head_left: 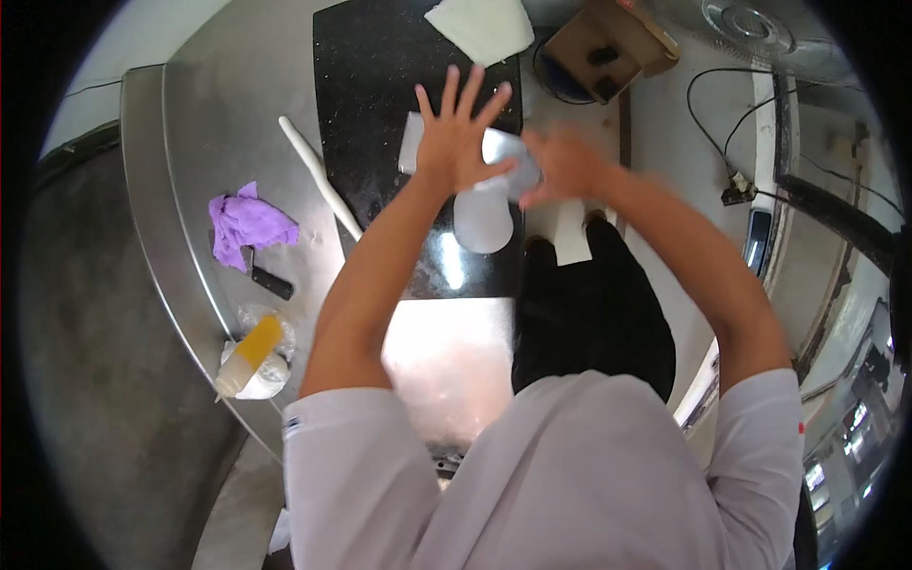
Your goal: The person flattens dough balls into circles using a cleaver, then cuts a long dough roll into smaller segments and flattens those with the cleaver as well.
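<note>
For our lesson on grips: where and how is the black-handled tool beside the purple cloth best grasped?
Probably by the slim black handle, the left hand coming from the side away from the purple cloth: the handle sticks out uncovered, while its other end runs toward the cloth.

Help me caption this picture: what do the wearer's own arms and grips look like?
Pale short sleeves leave both forearms bare. The left sleeve bears a small dark mark. The left grip has no glove; the right grip looks gloveless too, though blur hides finer detail.
</note>
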{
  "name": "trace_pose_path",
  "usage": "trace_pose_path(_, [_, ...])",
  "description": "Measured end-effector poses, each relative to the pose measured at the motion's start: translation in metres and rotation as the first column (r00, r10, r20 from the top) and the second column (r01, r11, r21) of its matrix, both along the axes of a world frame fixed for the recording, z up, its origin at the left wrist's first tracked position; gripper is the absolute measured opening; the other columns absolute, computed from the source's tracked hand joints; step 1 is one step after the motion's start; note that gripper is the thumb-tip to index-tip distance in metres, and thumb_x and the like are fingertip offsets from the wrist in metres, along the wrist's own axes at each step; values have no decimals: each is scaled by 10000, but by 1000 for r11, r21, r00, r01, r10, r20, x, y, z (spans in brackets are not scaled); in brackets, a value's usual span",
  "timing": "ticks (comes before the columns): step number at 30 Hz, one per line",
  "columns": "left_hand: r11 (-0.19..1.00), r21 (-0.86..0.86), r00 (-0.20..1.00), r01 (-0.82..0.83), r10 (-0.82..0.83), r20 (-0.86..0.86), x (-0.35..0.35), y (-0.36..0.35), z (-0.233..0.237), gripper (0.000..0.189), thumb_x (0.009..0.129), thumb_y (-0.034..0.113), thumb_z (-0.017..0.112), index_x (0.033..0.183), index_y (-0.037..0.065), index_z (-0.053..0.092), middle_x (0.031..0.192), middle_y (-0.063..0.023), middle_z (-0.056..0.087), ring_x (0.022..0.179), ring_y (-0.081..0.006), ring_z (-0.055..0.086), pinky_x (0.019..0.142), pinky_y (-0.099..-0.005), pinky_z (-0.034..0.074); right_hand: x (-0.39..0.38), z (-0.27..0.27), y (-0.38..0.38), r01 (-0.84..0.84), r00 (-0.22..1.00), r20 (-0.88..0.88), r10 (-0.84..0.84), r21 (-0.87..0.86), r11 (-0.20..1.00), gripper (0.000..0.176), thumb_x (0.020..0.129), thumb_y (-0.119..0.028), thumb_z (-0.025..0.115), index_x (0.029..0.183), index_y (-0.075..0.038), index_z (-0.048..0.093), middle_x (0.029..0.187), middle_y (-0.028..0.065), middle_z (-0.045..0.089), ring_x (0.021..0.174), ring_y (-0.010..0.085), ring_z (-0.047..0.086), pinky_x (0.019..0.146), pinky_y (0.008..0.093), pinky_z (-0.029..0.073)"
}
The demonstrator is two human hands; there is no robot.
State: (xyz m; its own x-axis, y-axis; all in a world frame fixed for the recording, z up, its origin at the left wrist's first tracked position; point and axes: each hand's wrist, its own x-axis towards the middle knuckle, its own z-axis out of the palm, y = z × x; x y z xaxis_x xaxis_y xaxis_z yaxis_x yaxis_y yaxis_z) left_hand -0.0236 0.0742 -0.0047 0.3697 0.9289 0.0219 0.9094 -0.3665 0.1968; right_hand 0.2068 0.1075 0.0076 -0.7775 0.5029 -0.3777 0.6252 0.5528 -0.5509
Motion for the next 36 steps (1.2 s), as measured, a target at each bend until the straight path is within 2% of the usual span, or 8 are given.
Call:
trace_pose_path(2, [993, -100, 997, 70, -72, -13, 10, -24, -2, 1093, 686, 796, 675, 1608, 319, 333, 1712, -118, 167, 1573, -417, 95, 1140, -788, 66, 17, -33, -55, 93, 955, -292, -43, 157, 983, 914, 687, -628, 854, 1196, 25, 470, 1006, 305, 671, 947, 516, 653, 824, 546, 521])
trace_pose_path(8, [976, 209, 998, 68, -69, -3, -10, 37, 2, 939, 809, 726, 637, 1604, 343, 318, 1697, -80, 204, 1543, -411, 174, 1155, -751, 145, -13, 2, -3, 242, 968, -59, -244, -35, 970, 806, 726, -545, 853, 1204, -22, 468, 967, 286, 676, 952, 522, 647, 807, 559, 509])
trace_pose_path(10, [981, 160, 988, -109, 125, -93, -8, 39, 18, 1062, 779, 697, 679, 1632, 223, 261, 1698, -219, 103, 1557, -466, 80, 1169, -745, 115, -22, 0, 18, 310, 930, -241, -277, 111, 944, 656, 789, -431, 824, 1179, -33, 477, 927, 262, 677, 862, 508, 651, 758, 564, 502])
trace_pose_path(12, [941, 336, 1000, -27, 22, 18, -17, 18, 13, 864, 876, 586, 673, 1607, 305, 307, 1674, -99, 260, 1542, -385, 207, 1182, -702, 175, -33, -3, 29, 471, 859, -272, -434, 82, 879, 553, 822, -310, 781, 1198, -22, 494, 944, 294, 674, 928, 515, 645, 781, 565, 519])
trace_pose_path(16, [806, -84, 801, 586, -592, -96, -31, -57, 25, 718, 940, 350, 641, 1580, 233, 339, 1622, -93, 368, 1502, -259, 336, 1224, -539, 254, 14, -36, -43, 468, 767, -421, -484, -151, 871, 598, 870, -282, 769, 1330, -10, 502, 1171, 261, 660, 1157, 420, 614, 956, 497, 476])
trace_pose_path(19, [781, 2, 776, 624, -620, -114, -18, -85, 42, 570, 946, 71, 549, 1487, 218, 448, 1374, -34, 569, 1313, -201, 522, 1116, -398, 393, 74, -10, -182, 476, 785, -201, -586, -411, 778, 769, 909, -373, 754, 1460, 47, 419, 1325, 275, 606, 1260, 436, 572, 1062, 483, 437])
trace_pose_path(22, [783, -172, 751, 597, -621, -222, -3, -78, 53, 497, 909, 116, 620, 1394, 195, 544, 1184, 0, 610, 1166, -183, 577, 995, -337, 436, 128, 3, -252, 496, 844, 37, -535, -433, 752, 581, 919, -316, 757, 1288, 36, 480, 1019, 295, 690, 973, 464, 686, 823, 466, 540])
trace_pose_path(36, [867, -144, 846, 477, -497, -192, 9, -72, 57, 192, 891, 118, 610, 1022, 144, 747, 1163, -19, 647, 1160, -205, 606, 994, -393, 441, 80, 22, -68, 505, 791, -390, -472, -18, 863, 408, 911, -222, 747, 1173, 4, 530, 1059, 282, 675, 970, 449, 666, 834, 479, 508])
